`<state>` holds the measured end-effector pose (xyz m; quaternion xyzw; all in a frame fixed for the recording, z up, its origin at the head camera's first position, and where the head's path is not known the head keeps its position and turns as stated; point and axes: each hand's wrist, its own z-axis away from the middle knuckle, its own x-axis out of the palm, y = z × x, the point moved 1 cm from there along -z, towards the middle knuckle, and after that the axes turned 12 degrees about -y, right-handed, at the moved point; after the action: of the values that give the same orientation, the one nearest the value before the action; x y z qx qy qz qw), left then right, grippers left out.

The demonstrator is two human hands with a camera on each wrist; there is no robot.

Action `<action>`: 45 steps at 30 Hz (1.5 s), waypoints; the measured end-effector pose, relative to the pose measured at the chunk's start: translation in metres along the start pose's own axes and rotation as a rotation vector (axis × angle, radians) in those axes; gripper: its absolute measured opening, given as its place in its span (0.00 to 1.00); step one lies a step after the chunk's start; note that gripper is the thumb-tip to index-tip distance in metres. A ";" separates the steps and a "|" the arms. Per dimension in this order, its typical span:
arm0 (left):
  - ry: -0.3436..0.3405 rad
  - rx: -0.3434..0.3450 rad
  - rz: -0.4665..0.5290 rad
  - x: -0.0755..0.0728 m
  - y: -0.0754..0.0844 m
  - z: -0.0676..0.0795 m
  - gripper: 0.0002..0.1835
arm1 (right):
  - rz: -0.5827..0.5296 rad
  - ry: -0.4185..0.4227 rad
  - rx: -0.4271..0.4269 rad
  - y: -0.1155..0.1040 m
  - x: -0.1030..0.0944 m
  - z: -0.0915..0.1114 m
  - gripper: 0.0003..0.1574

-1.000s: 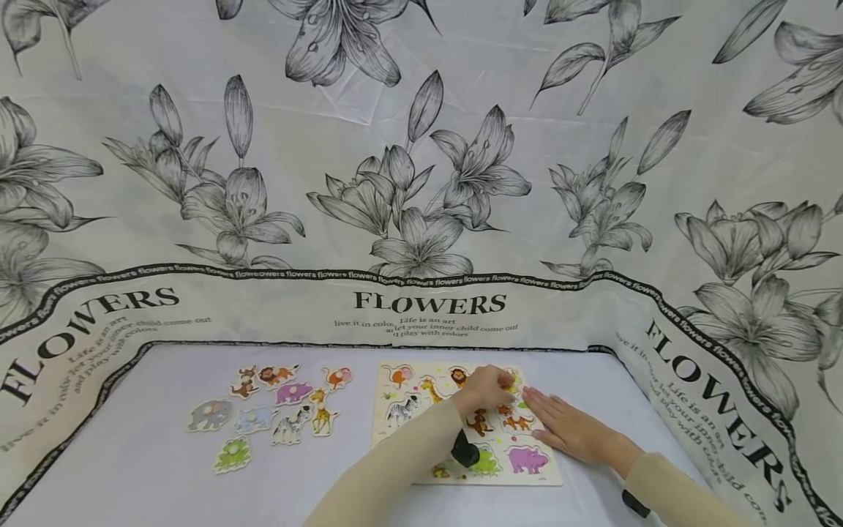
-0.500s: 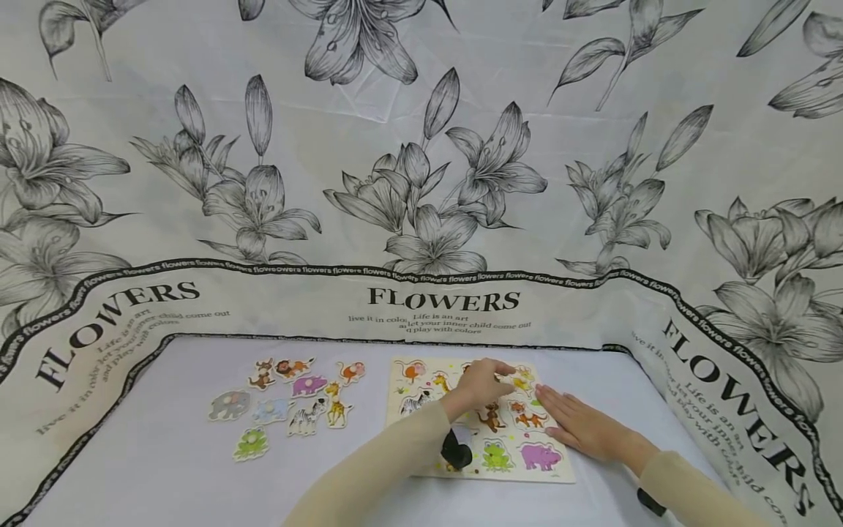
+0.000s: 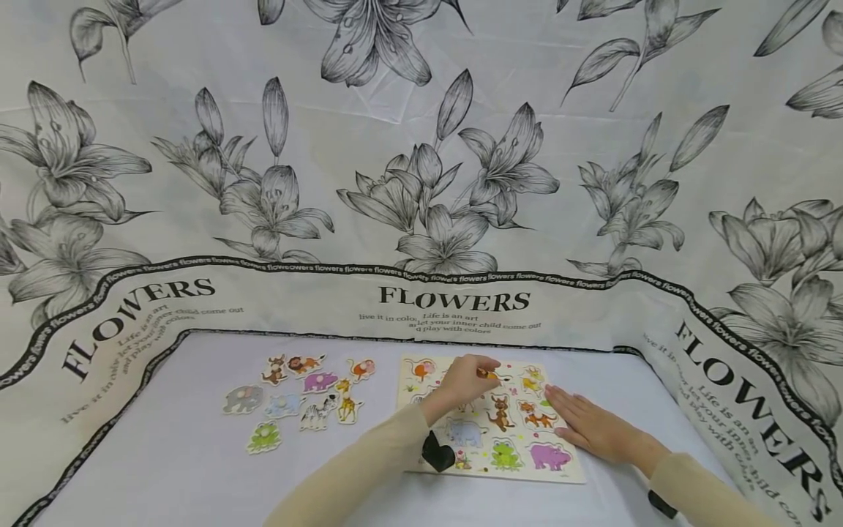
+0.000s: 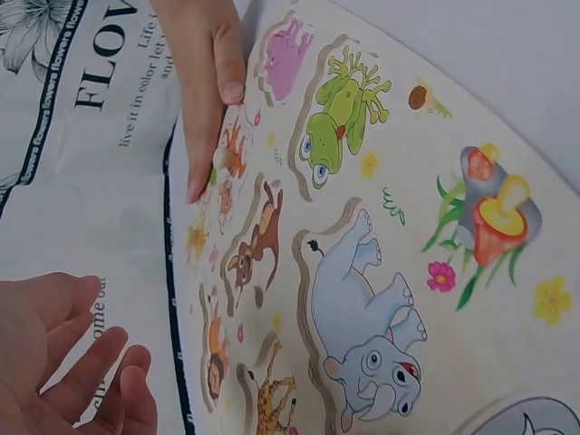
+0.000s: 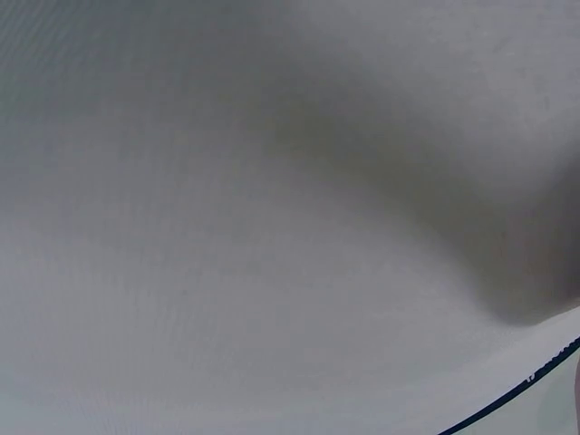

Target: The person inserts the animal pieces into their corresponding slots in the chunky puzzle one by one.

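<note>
A pale animal puzzle board (image 3: 484,443) lies on the table, with animal pictures in recessed outlines. Above its back middle hovers my left hand (image 3: 461,384), fingers loosely bent. The left wrist view shows that hand (image 4: 68,362) holding nothing, apart from the board. My right hand (image 3: 596,424) rests with straight fingers along the board's right edge, near the tiger (image 3: 538,415). A round knob (image 4: 224,159) stands up on that tiger in the left wrist view. The right wrist view shows mostly blurred white cloth (image 5: 227,272).
Left of the board lie several loose animal pieces, among them a grey elephant (image 3: 242,400), a green frog (image 3: 263,437), a zebra (image 3: 318,412), a giraffe (image 3: 347,401) and a purple hippo (image 3: 320,381). A flower-printed curtain (image 3: 454,307) borders the white table (image 3: 165,468) behind and at both sides.
My left hand has drawn back leftward from the board's back right corner, uncovering the yellow animal there. My right hand stays at the edge. The head view has shifted slightly.
</note>
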<state>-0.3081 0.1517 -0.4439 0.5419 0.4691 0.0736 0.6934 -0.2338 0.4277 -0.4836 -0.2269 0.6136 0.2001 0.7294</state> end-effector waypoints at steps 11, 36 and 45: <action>0.083 0.018 0.034 -0.025 -0.011 0.028 0.17 | 0.068 0.068 -0.041 0.005 0.007 -0.002 0.39; 0.241 -0.046 -0.006 -0.076 -0.063 0.101 0.18 | 0.042 0.009 0.001 0.004 0.006 -0.003 0.40; 0.310 -0.097 0.015 -0.101 -0.084 0.133 0.18 | 0.021 -0.008 0.004 0.000 0.002 -0.002 0.39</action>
<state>-0.3004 -0.0348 -0.4584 0.4935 0.5623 0.1837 0.6376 -0.2351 0.4271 -0.4858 -0.2180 0.6134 0.2073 0.7302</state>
